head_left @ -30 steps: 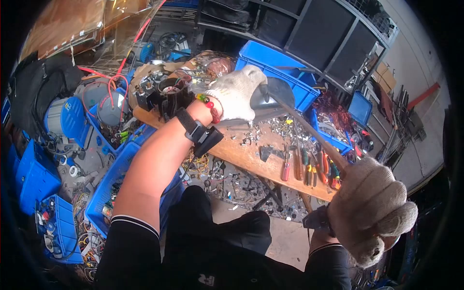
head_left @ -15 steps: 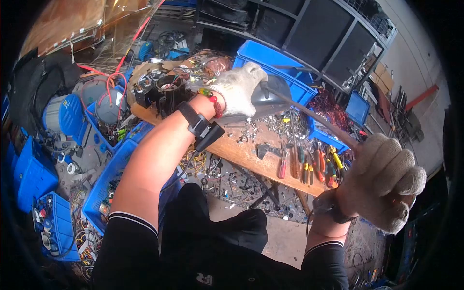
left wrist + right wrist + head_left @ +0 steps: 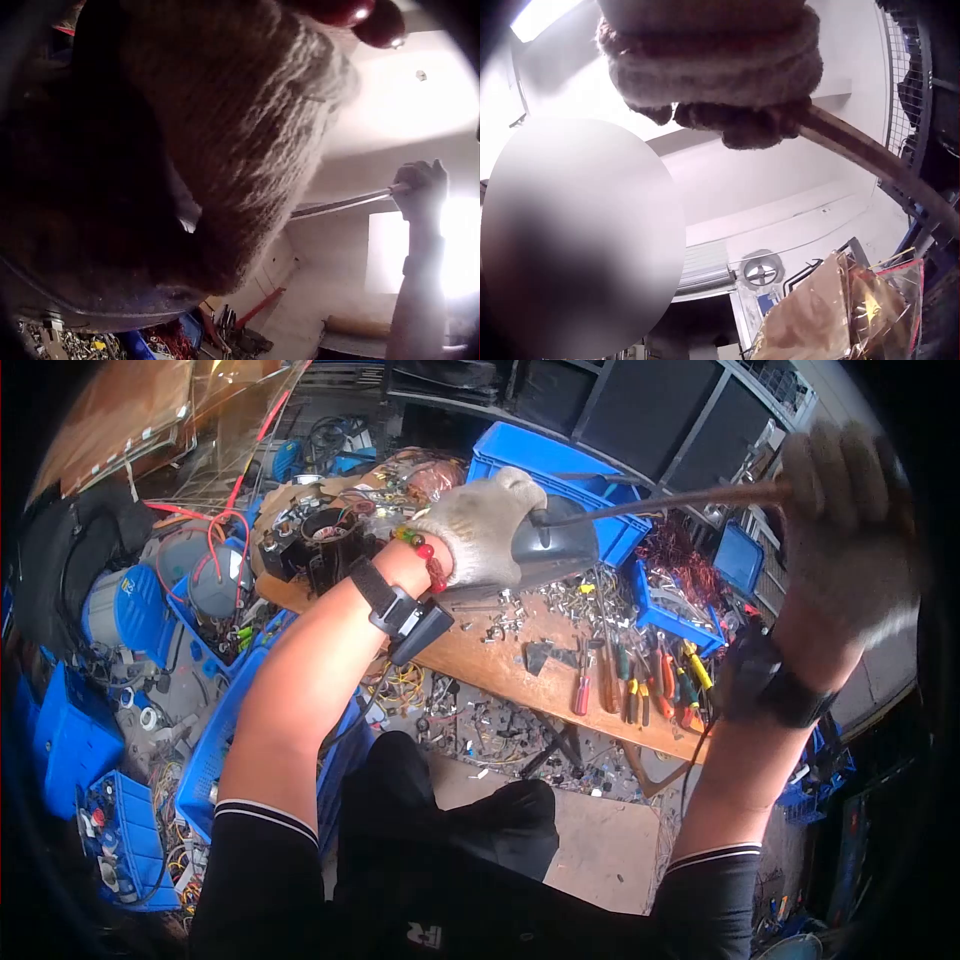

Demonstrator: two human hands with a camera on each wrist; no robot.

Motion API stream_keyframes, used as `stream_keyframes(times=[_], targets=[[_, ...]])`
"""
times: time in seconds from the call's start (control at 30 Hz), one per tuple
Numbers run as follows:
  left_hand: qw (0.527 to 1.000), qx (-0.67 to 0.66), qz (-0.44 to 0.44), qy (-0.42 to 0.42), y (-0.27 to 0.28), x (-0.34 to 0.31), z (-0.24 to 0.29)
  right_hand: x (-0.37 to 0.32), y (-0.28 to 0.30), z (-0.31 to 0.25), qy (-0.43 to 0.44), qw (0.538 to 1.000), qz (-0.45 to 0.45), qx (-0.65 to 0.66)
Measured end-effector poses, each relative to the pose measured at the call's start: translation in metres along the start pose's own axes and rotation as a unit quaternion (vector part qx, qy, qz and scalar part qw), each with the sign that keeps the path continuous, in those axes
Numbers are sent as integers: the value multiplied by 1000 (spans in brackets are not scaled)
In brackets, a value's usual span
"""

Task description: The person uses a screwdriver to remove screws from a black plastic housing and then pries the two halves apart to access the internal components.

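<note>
My right hand (image 3: pixel 845 530), in a knit work glove, grips the wooden handle of a long-handled hammer (image 3: pixel 680 503) at the upper right. The hammer's small dark head lies close beside the left glove, over a dark grey rounded metal casing (image 3: pixel 570 550). My left hand (image 3: pixel 480 525), gloved as well, holds this casing on the workbench (image 3: pixel 470 650); its fingertips are hidden. In the right wrist view, the glove (image 3: pixel 712 67) wraps the handle (image 3: pixel 870 154). In the left wrist view, the glove (image 3: pixel 232 135) fills much of the picture beside the dark casing.
Screwdrivers (image 3: pixel 582 685) and pliers (image 3: pixel 663 680) lie along the bench's right end among small metal scraps. Behind stands a blue crate (image 3: pixel 490 445); a blue bin (image 3: pixel 680 622) of scrap is at the right. A dark motor part (image 3: pixel 330 545) stands left of my hand.
My right hand has swung up from the lower right to the upper right, raising the handle's end. The hammer's head and my left hand stay close to the casing.
</note>
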State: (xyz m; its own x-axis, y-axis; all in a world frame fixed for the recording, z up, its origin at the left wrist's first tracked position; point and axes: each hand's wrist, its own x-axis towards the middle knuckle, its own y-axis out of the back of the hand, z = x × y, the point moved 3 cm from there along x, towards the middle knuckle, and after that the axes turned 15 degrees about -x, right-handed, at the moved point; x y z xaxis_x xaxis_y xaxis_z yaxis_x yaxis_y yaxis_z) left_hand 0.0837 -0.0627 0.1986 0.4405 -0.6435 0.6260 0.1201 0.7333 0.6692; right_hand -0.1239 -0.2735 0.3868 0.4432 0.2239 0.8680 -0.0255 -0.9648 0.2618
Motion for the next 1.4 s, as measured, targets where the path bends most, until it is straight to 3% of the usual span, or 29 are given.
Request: stream_keyframes(times=[0.1, 0.17, 0.2, 0.27, 0.4, 0.43, 0.47, 0.57, 0.63, 0.7, 0.73, 0.77, 0.8, 0.83, 0.87, 0.9, 0.97, 1.03, 1.1, 1.17, 1.3, 1.4], targets=[[999, 5, -33, 43, 2, -3, 9, 56, 39, 20, -79, 995, 43, -48], [999, 5, -34, -11, -3, -4, 7, 66, 21, 20, -106, 991, 57, -63], [999, -12, -34, -14, -4, -5, 8, 70, -22, 21, -100, 994, 33, 13], [999, -17, -35, -17, -7, -8, 12, 70, -47, 30, -49, 995, 51, 73], [999, -27, -42, -14, -6, -12, 19, 64, -46, 30, -60, 992, 62, 94], [999, -27, -43, -17, -6, -13, 17, 60, -19, 35, -58, 992, 64, 93], [999, -28, -37, -18, -6, -13, 13, 56, 23, 43, -74, 989, -47, 115], [999, -22, -30, -5, -1, -13, 13, 17, 27, 23, -38, 999, 25, -21], [999, -13, -29, 12, 3, -13, 13, -23, 42, 19, -13, 983, 166, -79], [998, -9, -26, 51, 7, -11, 12, -70, 49, 11, 8, 903, 269, -336], [998, -6, -30, 49, 8, -10, 9, -88, 44, 5, 75, 769, 273, -573], [999, -6, -23, 38, 9, -8, 3, -106, 36, 2, 133, 575, 257, -766], [999, -6, -17, 26, 10, -7, -2, -127, 39, 5, 34, 711, 331, -620], [999, -3, -25, 22, 10, -6, -5, -148, 38, 10, -28, 794, 313, -521], [999, -12, -16, 36, 12, -4, -10, -171, 37, 16, -95, 856, 308, -404], [999, -21, -7, 49, 15, -3, -14, -195, 36, 22, -163, 888, 314, -293], [999, 13, -17, 31, 20, 0, -21, -229, 22, 45, -176, 882, 375, -223], [998, -42, -11, 37, 24, 0, -21, -262, 17, 69, -178, 868, 407, -224], [997, -33, -26, 62, 25, 0, -20, -295, 7, 91, -201, 881, 409, -130], [997, -34, -28, 56, 26, -1, -22, -313, -2, 106, -208, 843, 491, -74], [996, -55, -25, 58, 26, -4, -27, -308, -20, 103, -202, 847, 491, -28], [997, -47, -26, 55, 28, -3, -31, -306, -15, 97, -189, 846, 490, -90]])
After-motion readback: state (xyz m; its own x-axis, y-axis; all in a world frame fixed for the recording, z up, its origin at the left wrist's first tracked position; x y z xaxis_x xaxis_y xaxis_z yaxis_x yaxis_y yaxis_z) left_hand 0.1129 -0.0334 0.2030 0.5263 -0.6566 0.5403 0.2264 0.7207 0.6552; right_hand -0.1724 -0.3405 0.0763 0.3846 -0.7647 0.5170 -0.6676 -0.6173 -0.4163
